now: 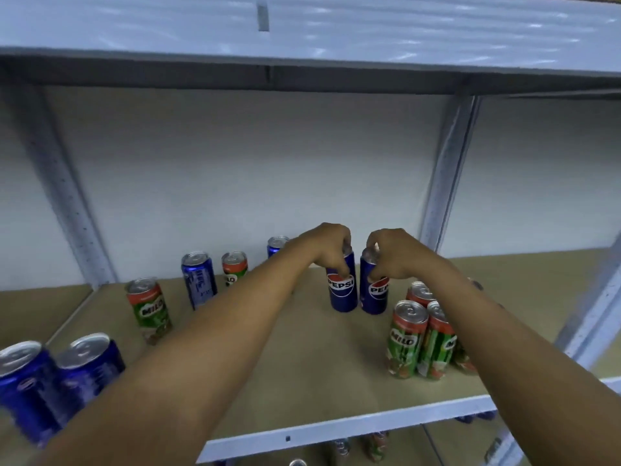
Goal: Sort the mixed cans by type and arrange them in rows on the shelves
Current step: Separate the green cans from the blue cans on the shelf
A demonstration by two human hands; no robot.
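Two blue Pepsi cans stand upright side by side in the middle of the tan shelf board [302, 371]. My left hand [327, 245] grips the top of the left Pepsi can [342, 294]. My right hand [391, 253] grips the top of the right Pepsi can [373, 297]. A cluster of green-and-red Milo cans [408, 338] stands to the right of them. More cans stand scattered on the left: a Milo can [149, 309], a blue can [199, 280], a small Milo can [234, 268] and a blue can [276, 245] behind my left forearm.
Two blue cans [57, 378] stand at the near left edge. Grey metal uprights [445, 169] frame the bay, and an upper white shelf [302, 35] hangs overhead. Below the white front rail [336, 428], a lower shelf holds more cans [374, 445].
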